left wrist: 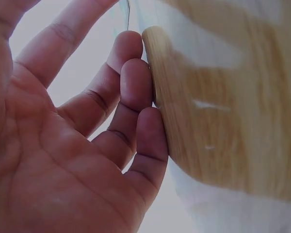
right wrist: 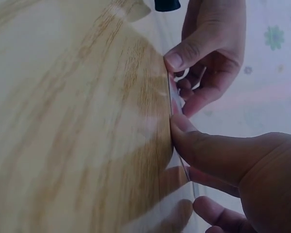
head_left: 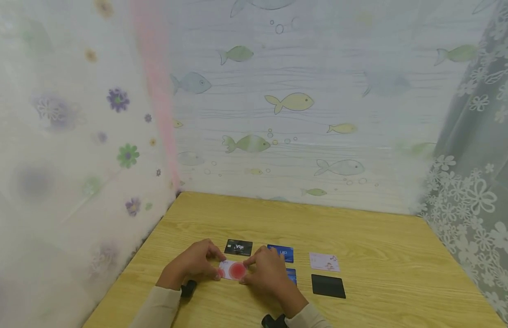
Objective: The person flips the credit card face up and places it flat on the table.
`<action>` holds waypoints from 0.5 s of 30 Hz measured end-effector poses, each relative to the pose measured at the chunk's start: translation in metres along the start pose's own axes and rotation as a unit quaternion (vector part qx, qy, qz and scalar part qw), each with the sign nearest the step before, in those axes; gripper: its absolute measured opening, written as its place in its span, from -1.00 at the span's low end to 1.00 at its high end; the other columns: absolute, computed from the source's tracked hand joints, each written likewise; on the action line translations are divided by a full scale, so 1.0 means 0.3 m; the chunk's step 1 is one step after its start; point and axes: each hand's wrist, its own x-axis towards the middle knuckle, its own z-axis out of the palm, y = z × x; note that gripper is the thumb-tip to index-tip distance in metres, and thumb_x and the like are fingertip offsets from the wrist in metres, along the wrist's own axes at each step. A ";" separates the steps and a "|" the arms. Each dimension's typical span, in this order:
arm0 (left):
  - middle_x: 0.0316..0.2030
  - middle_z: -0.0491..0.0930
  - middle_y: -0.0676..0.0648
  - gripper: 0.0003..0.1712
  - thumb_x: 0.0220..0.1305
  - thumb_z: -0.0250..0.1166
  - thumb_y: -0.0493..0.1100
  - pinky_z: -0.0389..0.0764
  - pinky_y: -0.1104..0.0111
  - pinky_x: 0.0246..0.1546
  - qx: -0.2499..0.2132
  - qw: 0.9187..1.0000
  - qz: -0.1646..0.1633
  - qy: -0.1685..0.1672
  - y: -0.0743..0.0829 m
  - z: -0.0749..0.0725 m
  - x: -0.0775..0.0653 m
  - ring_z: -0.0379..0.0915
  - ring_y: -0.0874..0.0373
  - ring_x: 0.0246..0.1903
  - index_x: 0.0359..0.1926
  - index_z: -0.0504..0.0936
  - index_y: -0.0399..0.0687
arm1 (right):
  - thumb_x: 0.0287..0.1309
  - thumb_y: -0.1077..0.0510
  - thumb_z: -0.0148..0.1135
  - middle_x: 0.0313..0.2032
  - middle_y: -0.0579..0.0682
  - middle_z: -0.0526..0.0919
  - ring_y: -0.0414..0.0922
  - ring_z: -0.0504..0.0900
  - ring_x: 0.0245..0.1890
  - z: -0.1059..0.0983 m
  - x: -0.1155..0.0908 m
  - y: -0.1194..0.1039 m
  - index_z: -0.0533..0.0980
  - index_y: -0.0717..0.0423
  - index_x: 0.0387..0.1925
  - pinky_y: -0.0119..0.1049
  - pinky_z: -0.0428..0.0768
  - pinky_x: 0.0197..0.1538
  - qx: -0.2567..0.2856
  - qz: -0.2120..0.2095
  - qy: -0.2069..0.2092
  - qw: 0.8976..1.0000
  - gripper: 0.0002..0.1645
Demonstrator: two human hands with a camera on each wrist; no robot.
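A white card with red circles (head_left: 237, 270) lies on the wooden table between both hands. My left hand (head_left: 194, 263) holds its left end, thumb at the near corner and index finger at the far corner. At the right end, my right hand (head_left: 267, 272) grips it the same way with thumb and index finger. Side-on in the right wrist view, the card (right wrist: 174, 97) appears as a thin strip at the table surface. In the left wrist view, fingertips (left wrist: 136, 82) of the left hand rest near the table; the card is hidden there.
Just beyond is a black Vip card (head_left: 238, 247). A blue VIP card (head_left: 285, 255) and another blue card (head_left: 292, 276) are partly covered by the right hand. Farther right lie a pale floral card (head_left: 324, 262) and a plain black card (head_left: 328, 286). Patterned curtains (head_left: 295, 136) enclose the table.
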 end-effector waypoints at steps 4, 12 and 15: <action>-0.12 0.58 0.10 -0.53 -0.27 0.78 -0.15 0.45 0.09 0.07 0.004 1.000 0.005 -0.003 0.003 -0.004 0.001 0.41 0.08 -0.07 -0.24 0.82 0.22 | -0.21 -0.35 0.67 -0.10 -0.14 0.61 -0.03 0.47 -0.06 -0.006 0.001 -0.004 0.81 -0.37 -0.19 0.30 0.42 0.11 -0.007 -0.001 0.000 1.000 -0.54; -0.13 0.60 0.11 -0.51 -0.25 0.78 -0.05 0.50 0.09 0.04 0.043 0.999 0.024 -0.012 0.004 -0.019 0.008 0.44 0.09 -0.08 -0.19 0.82 0.26 | -0.17 -0.46 0.58 -0.12 -0.17 0.60 -0.07 0.42 -0.13 -0.011 0.007 0.003 0.77 -0.43 -0.11 0.09 0.40 -0.04 -0.037 -0.013 -0.005 0.999 -0.46; -0.13 0.60 0.10 -0.43 -0.23 0.77 0.05 0.52 0.07 0.07 0.067 0.997 0.037 -0.015 0.003 -0.021 0.014 0.46 0.11 -0.06 -0.08 0.80 0.28 | -0.17 -0.49 0.55 -0.12 -0.19 0.61 -0.07 0.46 -0.10 -0.012 0.009 0.016 0.75 -0.47 -0.06 0.07 0.41 -0.04 -0.039 -0.022 -0.001 0.999 -0.42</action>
